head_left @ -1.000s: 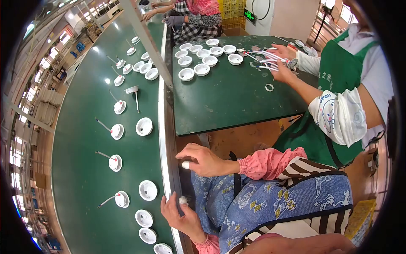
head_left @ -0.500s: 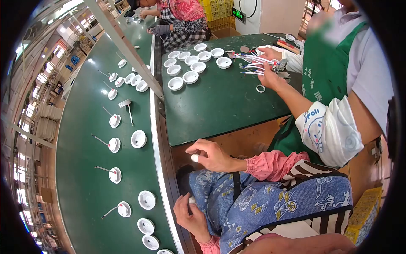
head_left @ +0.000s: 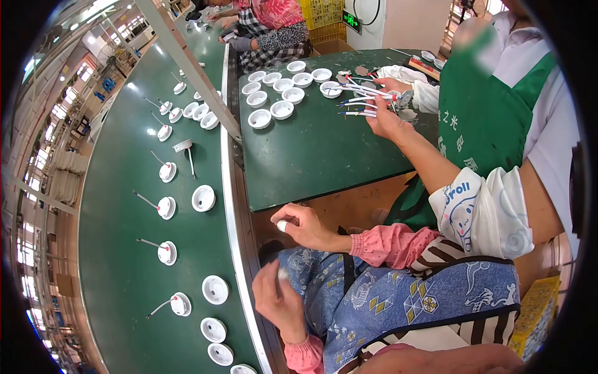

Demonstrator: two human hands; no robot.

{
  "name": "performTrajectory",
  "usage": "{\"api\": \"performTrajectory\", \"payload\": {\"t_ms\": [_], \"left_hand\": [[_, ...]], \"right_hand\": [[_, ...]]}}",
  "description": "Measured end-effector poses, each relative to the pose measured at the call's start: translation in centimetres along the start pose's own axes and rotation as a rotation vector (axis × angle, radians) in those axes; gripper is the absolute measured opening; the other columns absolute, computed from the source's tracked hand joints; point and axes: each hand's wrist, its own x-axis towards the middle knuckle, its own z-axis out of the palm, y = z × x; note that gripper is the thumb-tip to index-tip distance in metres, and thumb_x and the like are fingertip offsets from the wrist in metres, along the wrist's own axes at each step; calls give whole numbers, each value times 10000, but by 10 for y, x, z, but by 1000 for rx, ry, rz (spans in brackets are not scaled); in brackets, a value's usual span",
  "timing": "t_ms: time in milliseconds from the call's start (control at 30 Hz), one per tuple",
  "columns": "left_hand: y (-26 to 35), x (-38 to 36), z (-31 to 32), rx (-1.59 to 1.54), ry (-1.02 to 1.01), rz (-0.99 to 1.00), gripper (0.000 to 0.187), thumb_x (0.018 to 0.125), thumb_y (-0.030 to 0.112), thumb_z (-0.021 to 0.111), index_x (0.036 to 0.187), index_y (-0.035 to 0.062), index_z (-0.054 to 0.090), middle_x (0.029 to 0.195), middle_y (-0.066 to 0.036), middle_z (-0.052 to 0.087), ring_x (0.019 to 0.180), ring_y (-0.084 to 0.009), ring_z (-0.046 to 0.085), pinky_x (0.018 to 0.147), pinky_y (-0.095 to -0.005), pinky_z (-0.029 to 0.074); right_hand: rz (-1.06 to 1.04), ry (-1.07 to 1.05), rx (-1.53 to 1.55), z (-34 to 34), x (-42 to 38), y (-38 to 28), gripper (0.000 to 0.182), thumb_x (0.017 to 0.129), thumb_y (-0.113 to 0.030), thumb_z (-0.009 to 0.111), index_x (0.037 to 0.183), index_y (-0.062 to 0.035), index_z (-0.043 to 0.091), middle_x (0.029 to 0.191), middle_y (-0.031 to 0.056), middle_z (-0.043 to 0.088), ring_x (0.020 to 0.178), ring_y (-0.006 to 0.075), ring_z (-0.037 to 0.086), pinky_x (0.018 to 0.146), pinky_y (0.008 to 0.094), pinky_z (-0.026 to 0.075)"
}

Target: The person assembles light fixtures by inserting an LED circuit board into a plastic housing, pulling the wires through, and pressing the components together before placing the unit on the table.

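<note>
My right hand [head_left: 305, 228], the upper one, hovers beside the belt's metal rail [head_left: 232, 206]. Its fingers are loosely bent, with a white cover on the thumb and nothing visible in it. Blurred by motion, my left hand [head_left: 277, 300] is lower down near the same rail, fingers apart and seemingly holding nothing. Across the rail on the green belt [head_left: 118, 224], white round cups [head_left: 215, 290] stand nearest my left hand. Another white cup [head_left: 204, 198] is level with my right hand. Farther left, white round pieces with wires [head_left: 167, 253] lie in a line.
At the upper right, a co-worker in a green apron [head_left: 473, 106] holds white wires above a green side table [head_left: 311, 168] with several white cups [head_left: 281, 110]. Another person [head_left: 274, 31] works farther up the belt. A slanted metal post [head_left: 187, 68] rises beside the rail.
My left hand has moved slightly up and left; my right hand has shifted slightly left. The co-worker's hands and wires have moved left. The belt pieces appear slightly higher in view.
</note>
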Motion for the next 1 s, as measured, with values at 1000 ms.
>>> {"api": "performTrajectory", "payload": {"t_ms": [1000], "left_hand": [[6,131,133,-78,-75,372,441,756,-98,609,1183,3,575,1008,-192,616,946,-402,592,807,-491,486]], "right_hand": [[120,-312,-53,26,-18,8,177,887,-18,644,1051,20,696,948,54,691,841,114,636,750,284,519]]}}
